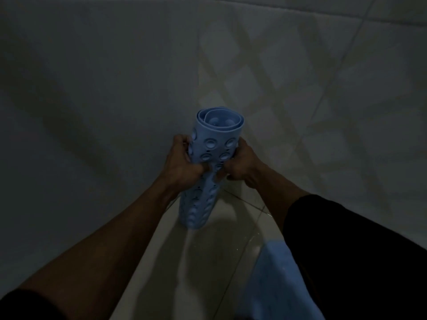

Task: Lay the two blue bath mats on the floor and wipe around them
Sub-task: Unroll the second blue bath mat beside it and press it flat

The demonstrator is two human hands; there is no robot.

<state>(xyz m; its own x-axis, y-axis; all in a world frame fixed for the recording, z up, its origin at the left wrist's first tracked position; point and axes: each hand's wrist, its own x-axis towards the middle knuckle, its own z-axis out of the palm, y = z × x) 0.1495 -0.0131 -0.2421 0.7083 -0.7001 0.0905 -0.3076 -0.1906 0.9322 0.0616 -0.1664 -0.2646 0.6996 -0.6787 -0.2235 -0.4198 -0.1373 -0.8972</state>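
A blue bath mat (213, 146) with round suction cups is rolled into a tube and stands upright in the corner, its lower end near the floor. My left hand (182, 161) grips the roll from the left and my right hand (240, 162) grips it from the right, both about halfway up. A second blue mat (272, 280) lies flat on the floor at the lower right, partly hidden by my right sleeve.
Tiled walls (92, 88) meet in a corner just behind the roll, close on the left and the right. The pale tiled floor (208, 262) shows as a narrow strip below my arms. The room is dim.
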